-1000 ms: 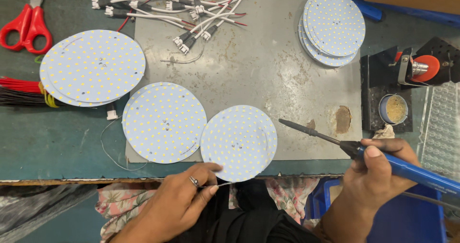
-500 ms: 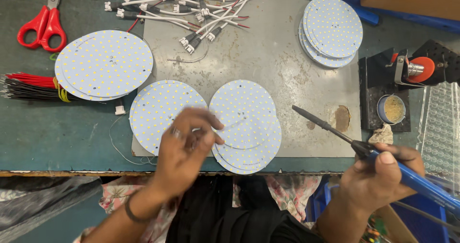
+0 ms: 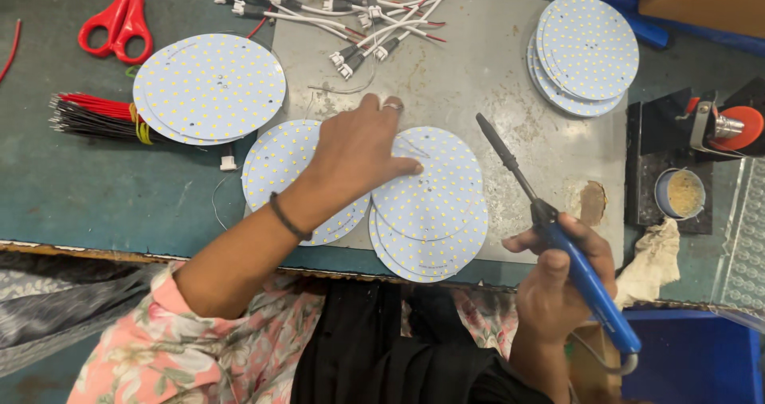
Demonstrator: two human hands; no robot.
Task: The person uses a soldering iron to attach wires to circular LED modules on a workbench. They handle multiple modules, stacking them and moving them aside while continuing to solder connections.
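My left hand [image 3: 358, 153] lies flat across two stacks of round white LED boards, one stack [image 3: 434, 213] under its thumb and another [image 3: 271, 165] under its wrist. A thin wire [image 3: 416, 151] seems pinched between thumb and forefinger, over the middle stack. My right hand [image 3: 558, 280] grips the blue handle of a soldering iron [image 3: 518, 177] at the table's front edge. The iron's dark tip points up and left, just right of the middle stack and off the boards.
More LED boards are stacked at upper left [image 3: 211, 85] and upper right [image 3: 586, 49] on a grey metal plate [image 3: 494, 77]. White connector leads [image 3: 358, 13], red scissors [image 3: 119, 25], a red-black wire bundle [image 3: 92, 117], a flux tin [image 3: 681, 193], a rag [image 3: 657, 252] and a blue bin [image 3: 693, 356] surround them.
My left hand has moved up from the table's front edge onto the boards. The soldering iron has swung from nearly level to steeply upright, with its tip closer to the middle stack.
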